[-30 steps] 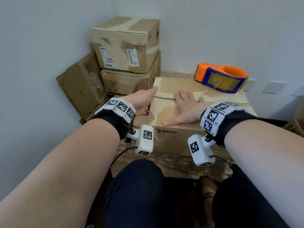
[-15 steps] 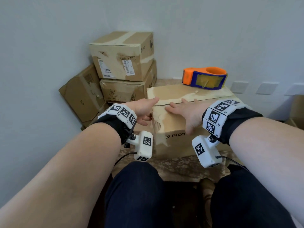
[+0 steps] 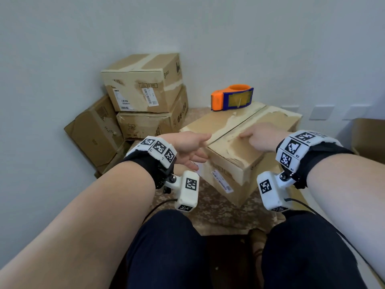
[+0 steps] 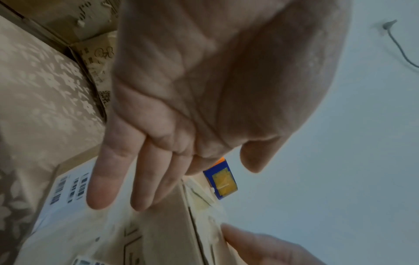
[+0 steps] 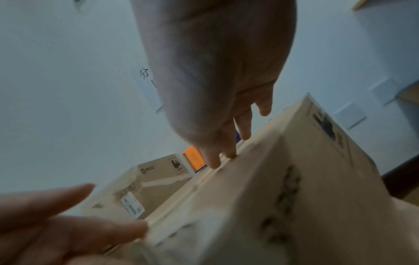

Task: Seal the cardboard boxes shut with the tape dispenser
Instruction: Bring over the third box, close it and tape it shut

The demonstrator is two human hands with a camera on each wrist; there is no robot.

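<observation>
Both flat, straight-fingered hands, left hand (image 3: pixel 188 148) and right hand (image 3: pixel 261 137), press the scuffed cardboard box (image 3: pixel 235 151) bearing an orange-blue plastic tape dispenser (image 3: pixel 232 97) at its far edge.

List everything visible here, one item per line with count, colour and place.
Closed brown cardboard box: one, tan, on the patterned surface, under both hands.
Orange and blue tape dispenser: one, on that box's far end.
Stacked cardboard boxes: three, brown, in the corner; one leans on the wall.
Patterned beige cloth: one, under the boxes.
White wall plates: at least two, right wall.
Left hand: open, at the box's near left corner.
Right hand: open, on the box top.
</observation>
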